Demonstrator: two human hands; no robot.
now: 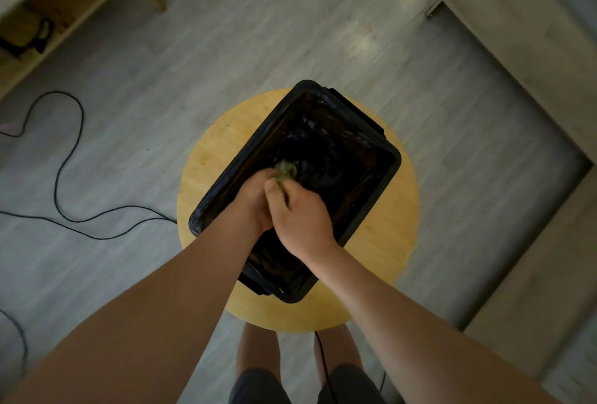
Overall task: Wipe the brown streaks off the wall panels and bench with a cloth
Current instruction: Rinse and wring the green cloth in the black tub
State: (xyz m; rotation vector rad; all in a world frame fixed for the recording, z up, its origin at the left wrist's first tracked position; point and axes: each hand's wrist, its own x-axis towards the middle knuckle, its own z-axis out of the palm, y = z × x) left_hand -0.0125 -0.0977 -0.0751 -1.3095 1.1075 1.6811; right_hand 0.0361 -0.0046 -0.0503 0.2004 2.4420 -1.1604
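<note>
As left hand [249, 201], right hand [302, 219] clutch cloth [285, 171]

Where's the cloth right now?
In the head view, centre frame, the greenish cloth is gripped by left hand and right hand over the black tub on the round wooden stool.

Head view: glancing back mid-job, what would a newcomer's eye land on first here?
Dead centre, the left hand and right hand are bunched together, gripping a small greenish cloth over a black tub. The tub sits on a round wooden stool, bright against the grey floor. Black cables loop across the floor at left.
</note>
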